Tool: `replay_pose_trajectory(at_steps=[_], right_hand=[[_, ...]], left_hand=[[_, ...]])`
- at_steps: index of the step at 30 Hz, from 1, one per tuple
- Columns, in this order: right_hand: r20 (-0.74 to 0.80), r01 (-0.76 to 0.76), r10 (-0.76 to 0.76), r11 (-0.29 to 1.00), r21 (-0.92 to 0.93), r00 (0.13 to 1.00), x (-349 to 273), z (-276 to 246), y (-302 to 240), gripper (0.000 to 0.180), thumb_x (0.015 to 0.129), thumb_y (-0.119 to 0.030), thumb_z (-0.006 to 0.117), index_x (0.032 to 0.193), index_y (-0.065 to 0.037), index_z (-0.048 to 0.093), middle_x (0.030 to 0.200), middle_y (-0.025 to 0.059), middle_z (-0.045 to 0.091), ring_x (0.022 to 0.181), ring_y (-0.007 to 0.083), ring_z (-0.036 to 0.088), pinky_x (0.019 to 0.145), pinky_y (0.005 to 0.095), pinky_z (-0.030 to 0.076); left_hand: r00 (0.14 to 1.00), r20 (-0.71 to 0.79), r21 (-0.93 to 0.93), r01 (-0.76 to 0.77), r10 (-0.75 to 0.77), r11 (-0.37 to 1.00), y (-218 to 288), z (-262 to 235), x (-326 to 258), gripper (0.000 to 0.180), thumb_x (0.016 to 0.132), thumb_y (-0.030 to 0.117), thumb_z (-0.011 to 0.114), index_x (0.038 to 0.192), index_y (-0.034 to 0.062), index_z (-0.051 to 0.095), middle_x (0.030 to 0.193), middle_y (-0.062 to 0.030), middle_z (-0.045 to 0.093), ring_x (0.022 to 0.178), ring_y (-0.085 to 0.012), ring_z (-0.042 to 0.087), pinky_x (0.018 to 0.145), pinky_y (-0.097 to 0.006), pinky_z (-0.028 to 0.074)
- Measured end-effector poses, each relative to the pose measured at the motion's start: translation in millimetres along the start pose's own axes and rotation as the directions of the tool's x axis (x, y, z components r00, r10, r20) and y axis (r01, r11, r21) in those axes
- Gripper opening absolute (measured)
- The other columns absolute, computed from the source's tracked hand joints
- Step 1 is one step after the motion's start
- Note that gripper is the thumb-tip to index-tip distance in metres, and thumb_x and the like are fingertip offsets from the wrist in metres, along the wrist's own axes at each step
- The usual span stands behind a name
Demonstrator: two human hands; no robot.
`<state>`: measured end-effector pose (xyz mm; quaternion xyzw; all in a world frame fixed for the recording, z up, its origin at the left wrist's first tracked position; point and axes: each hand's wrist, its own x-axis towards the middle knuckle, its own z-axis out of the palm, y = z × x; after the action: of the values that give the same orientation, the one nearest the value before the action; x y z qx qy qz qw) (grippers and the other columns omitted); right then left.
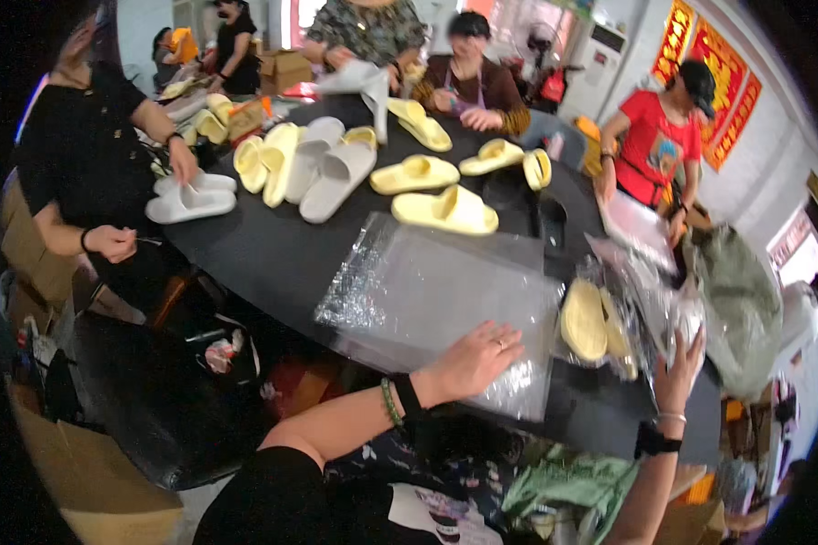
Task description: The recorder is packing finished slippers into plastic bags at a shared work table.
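My left hand (pixel 477 361) lies flat, fingers stretched out, on a stack of clear plastic bags (pixel 454 282) spread over the black table. At the right, my right hand (pixel 678 374) has its fingers apart against a clear-wrapped bundle (pixel 688 313); its contents I cannot make out. Between my hands, a pair of pale yellow slippers (pixel 583 320) sits in clear plastic. Just beyond the bags lie loose yellow slippers (pixel 445 210) and grey slippers (pixel 339 180).
The black table (pixel 245 245) curves around in front of me. Co-workers stand or sit along its far side; one at the left touches a grey slipper (pixel 191 202). A person in red holds a flat clear package (pixel 641 227). A green sack (pixel 732 304) stands at the right, a black seat (pixel 154 391) at the left.
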<state>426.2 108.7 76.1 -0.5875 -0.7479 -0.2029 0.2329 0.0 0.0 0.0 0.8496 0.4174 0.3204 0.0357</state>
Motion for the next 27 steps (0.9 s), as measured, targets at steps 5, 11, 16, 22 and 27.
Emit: replay_pose_trajectory(at_steps=[5,11,16,22,27], right_hand=[[-0.047,0.162,-0.156,0.976,0.148,0.987,-8.9,-8.7,-92.6,0.061,0.076,-0.002,0.071,0.134,-0.014,0.057,0.161,0.0189,0.024,0.147,0.048,0.02,0.117,0.0572,0.024],[0.077,0.263,-0.302,0.909,0.324,0.95,-35.4,-1.6,-144.8,0.048,0.077,-0.006,0.072,0.123,-0.01,0.061,0.156,0.0188,0.031,0.146,0.0488,0.019,0.114,0.0575,0.026],[0.171,0.297,-0.461,0.77,0.565,0.871,-51.7,-11.7,-177.0,0.047,0.08,-0.013,0.073,0.125,-0.009,0.06,0.152,0.0203,0.038,0.145,0.0475,0.026,0.113,0.0574,0.028],[0.199,0.327,-0.583,0.67,0.667,0.788,-47.0,25.2,-196.4,0.044,0.091,-0.022,0.066,0.129,-0.002,0.057,0.147,0.0214,0.044,0.14,0.0436,0.036,0.112,0.0523,0.032],[0.216,0.317,-0.568,0.69,0.651,0.794,-42.0,46.0,-193.4,0.044,0.095,-0.025,0.061,0.13,0.0,0.056,0.142,0.0233,0.049,0.138,0.0448,0.038,0.111,0.0526,0.033]], left_hand=[[0.985,0.002,0.016,-0.175,0.175,0.984,-4.9,43.9,4.8,0.038,0.093,0.012,0.047,0.127,0.002,0.059,0.135,-0.0191,0.058,0.126,-0.0353,0.055,0.109,-0.051,0.039],[0.985,-0.026,0.048,-0.167,0.169,0.985,11.4,64.8,-0.7,0.04,0.088,0.012,0.051,0.125,-0.0021,0.059,0.129,-0.0226,0.06,0.119,-0.0371,0.059,0.102,-0.049,0.045],[0.979,0.166,-0.015,-0.121,0.121,0.993,20.3,67.9,2.3,0.035,0.088,0.011,0.052,0.118,-0.0061,0.059,0.129,-0.0207,0.059,0.125,-0.0374,0.054,0.106,-0.046,0.044],[0.99,0.139,0.055,-0.037,0.029,0.998,24.3,78.0,-10.9,0.033,0.09,0.017,0.058,0.116,-0.0029,0.062,0.128,-0.0221,0.059,0.123,-0.0399,0.055,0.102,-0.052,0.045],[0.988,0.156,-0.107,0.008,0.009,0.994,24.5,60.7,0.2,0.035,0.09,0.024,0.062,0.115,-0.0015,0.063,0.129,-0.0218,0.059,0.126,-0.0388,0.053,0.104,-0.051,0.042]])
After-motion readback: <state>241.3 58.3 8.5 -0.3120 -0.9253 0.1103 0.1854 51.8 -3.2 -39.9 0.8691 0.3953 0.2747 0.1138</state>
